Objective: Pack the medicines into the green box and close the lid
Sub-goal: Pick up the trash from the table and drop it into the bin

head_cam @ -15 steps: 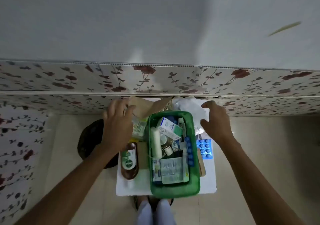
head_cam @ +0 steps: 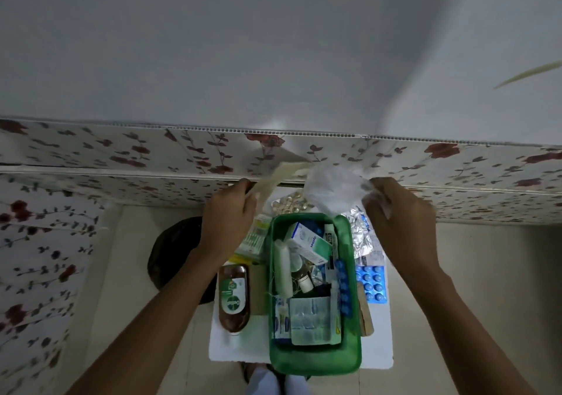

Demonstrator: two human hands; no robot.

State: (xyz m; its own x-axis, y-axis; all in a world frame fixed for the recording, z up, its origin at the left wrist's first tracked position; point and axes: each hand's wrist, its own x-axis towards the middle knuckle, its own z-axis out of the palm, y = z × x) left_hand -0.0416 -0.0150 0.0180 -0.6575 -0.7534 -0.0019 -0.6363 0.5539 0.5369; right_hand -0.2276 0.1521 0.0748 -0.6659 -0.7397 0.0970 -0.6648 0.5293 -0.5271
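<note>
The green box (head_cam: pixel 352 355) stands open on a small white board (head_cam: pixel 226 346), filled with cartons, strips and small bottles. My left hand (head_cam: pixel 226 221) grips a brown paper bag (head_cam: pixel 275 178) lifted beyond the box's far left corner. My right hand (head_cam: pixel 398 221) holds a white plastic bag (head_cam: pixel 331 184) raised behind the box. A brown antiseptic bottle (head_cam: pixel 233 298) lies left of the box. A blue blister strip (head_cam: pixel 372 282) and a silver strip (head_cam: pixel 360 236) lie on its right. A gold capsule strip (head_cam: pixel 289 203) shows behind the box.
A floral-patterned wall panel (head_cam: pixel 121 151) runs close behind the board. A dark round object (head_cam: pixel 173 251) sits on the floor to the left. A pale green carton (head_cam: pixel 254 239) lies beside the box. My feet (head_cam: pixel 273 382) show below the board.
Both hands have closed on the bags and lifted them up and away from behind the box, uncovering the gold capsule strip and the silver strip.
</note>
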